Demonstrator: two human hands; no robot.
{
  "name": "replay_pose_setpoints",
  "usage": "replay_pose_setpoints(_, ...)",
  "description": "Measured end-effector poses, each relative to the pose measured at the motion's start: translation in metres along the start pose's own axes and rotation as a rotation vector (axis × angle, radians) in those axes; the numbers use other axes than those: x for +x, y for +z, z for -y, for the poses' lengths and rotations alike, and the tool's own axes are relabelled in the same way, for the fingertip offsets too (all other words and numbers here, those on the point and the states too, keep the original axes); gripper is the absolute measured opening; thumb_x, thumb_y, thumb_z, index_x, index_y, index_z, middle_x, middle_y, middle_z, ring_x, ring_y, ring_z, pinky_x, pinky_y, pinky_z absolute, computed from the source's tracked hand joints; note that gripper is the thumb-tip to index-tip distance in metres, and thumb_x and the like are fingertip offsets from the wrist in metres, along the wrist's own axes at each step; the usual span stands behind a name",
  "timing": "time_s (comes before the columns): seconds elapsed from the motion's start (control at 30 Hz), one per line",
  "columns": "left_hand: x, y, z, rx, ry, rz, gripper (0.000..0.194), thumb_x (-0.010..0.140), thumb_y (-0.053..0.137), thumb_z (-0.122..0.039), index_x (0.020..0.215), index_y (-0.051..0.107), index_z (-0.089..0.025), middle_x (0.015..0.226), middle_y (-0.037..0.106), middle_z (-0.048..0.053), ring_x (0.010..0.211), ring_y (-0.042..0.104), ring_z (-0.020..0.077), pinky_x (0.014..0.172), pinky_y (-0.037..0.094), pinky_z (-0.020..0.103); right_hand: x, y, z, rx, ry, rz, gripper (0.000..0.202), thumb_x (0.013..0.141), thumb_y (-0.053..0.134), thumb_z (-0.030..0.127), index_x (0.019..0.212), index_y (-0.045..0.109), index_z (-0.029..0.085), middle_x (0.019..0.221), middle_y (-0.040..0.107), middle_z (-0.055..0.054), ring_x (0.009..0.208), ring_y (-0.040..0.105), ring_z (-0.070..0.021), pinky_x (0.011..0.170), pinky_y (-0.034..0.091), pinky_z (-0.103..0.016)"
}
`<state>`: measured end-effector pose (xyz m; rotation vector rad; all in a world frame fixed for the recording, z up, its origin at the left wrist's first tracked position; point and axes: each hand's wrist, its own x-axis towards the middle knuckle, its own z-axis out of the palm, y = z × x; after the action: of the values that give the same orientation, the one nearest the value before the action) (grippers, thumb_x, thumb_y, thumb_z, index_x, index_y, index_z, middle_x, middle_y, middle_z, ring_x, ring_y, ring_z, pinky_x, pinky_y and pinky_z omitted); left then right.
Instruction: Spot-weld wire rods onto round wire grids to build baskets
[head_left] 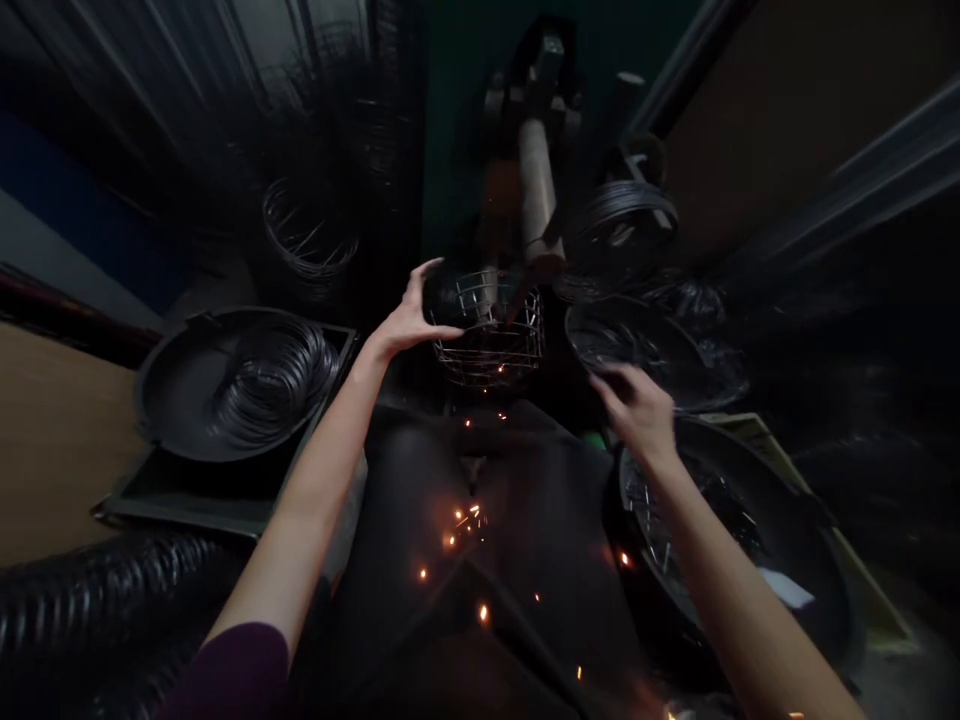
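Observation:
A round wire cage, like a small basket of thin metal wire, sits in front of me below the machine's end. My left hand is at its left side, thumb and fingers spread wide apart. The thumb overlaps the cage's edge; whether it touches the wire I cannot tell. To the right of the cage, my right hand is closed, thumb and fingertips pressed together near the rim of a dark pan. Anything between those fingertips is too small and blurred to name. Glowing sparks scatter over my dark lap below the cage.
A machine with a pale cylindrical arm stands ahead. At left, a wide pan holds coiled wire. A dark basin with wire pieces lies at right. Another wire coil hangs near the machine. Ribbed black material is at lower left.

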<state>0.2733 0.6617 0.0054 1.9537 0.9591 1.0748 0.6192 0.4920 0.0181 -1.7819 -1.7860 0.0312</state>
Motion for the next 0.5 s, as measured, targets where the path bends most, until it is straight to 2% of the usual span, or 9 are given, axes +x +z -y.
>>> replay_pose_setpoints(0.07,-0.026,-0.013,0.019,-0.1,-0.107,-0.048,0.12,0.054,0.083,-0.066,0.147,0.021,-0.022,0.154,0.029,0.021,0.147,0.025,0.0364,0.118,0.026,0.055,-0.05,-0.014,-0.058,-0.158,0.309,0.068,0.034,0.088,0.049,0.042,0.099,0.068,0.017,0.105,0.071,-0.013,0.099,0.065,-0.0276,0.088,0.049,-0.038)
replay_pose_setpoints(0.13,-0.047,-0.017,0.034,-0.162,-0.204,-0.068,0.122,0.054,0.083,-0.068,0.147,0.019,-0.02,0.155,0.026,0.023,0.148,0.024,0.0379,0.117,0.025,0.058,-0.097,-0.02,-0.11,-0.376,0.594,0.329,0.035,0.085,0.048,0.037,0.101,0.068,0.013,0.106,0.071,-0.017,0.099,0.066,-0.031,0.086,0.051,-0.04)
replay_pose_setpoints(0.2,-0.058,-0.012,0.042,-0.184,-0.23,-0.05,0.124,0.053,0.084,-0.066,0.148,0.019,-0.021,0.157,0.022,0.024,0.148,0.022,0.0382,0.118,0.023,0.058,-0.137,-0.018,-0.142,-0.483,0.717,0.559,0.035,0.082,0.051,0.035,0.104,0.068,0.014,0.102,0.072,-0.015,0.097,0.068,-0.0292,0.083,0.052,-0.037)
replay_pose_setpoints(0.27,-0.057,-0.001,0.044,-0.164,-0.192,-0.012,0.125,0.053,0.086,-0.061,0.15,0.017,-0.021,0.159,0.018,0.022,0.15,0.019,0.0375,0.12,0.021,0.058,-0.165,-0.011,-0.152,-0.505,0.754,0.673,0.033,0.08,0.055,0.032,0.104,0.069,0.015,0.096,0.073,-0.011,0.094,0.069,-0.0266,0.079,0.053,-0.033)
replay_pose_setpoints(0.33,-0.049,0.011,0.044,-0.135,-0.145,0.03,0.129,0.051,0.088,-0.058,0.151,0.015,-0.022,0.16,0.016,0.022,0.15,0.017,0.0375,0.12,0.02,0.057,-0.18,-0.005,-0.149,-0.505,0.762,0.695,0.033,0.079,0.055,0.028,0.105,0.07,0.016,0.094,0.074,-0.01,0.092,0.07,-0.0252,0.078,0.053,-0.031)
replay_pose_setpoints(0.4,-0.04,0.021,0.044,-0.141,-0.132,0.053,0.133,0.049,0.089,-0.057,0.152,0.013,-0.021,0.157,0.022,0.024,0.148,0.023,0.0382,0.118,0.025,0.057,-0.185,-0.001,-0.145,-0.518,0.766,0.704,0.034,0.081,0.053,0.026,0.109,0.07,0.016,0.099,0.074,-0.011,0.095,0.07,-0.0246,0.08,0.053,-0.03)
replay_pose_setpoints(0.5,-0.035,0.026,0.043,-0.179,-0.184,0.034,0.135,0.049,0.088,-0.059,0.152,0.009,-0.022,0.149,0.033,0.025,0.143,0.034,0.0396,0.111,0.035,0.059,-0.188,-0.001,-0.144,-0.541,0.764,0.708,0.038,0.086,0.049,0.025,0.118,0.069,0.016,0.11,0.072,-0.013,0.103,0.068,-0.0246,0.083,0.052,-0.029)
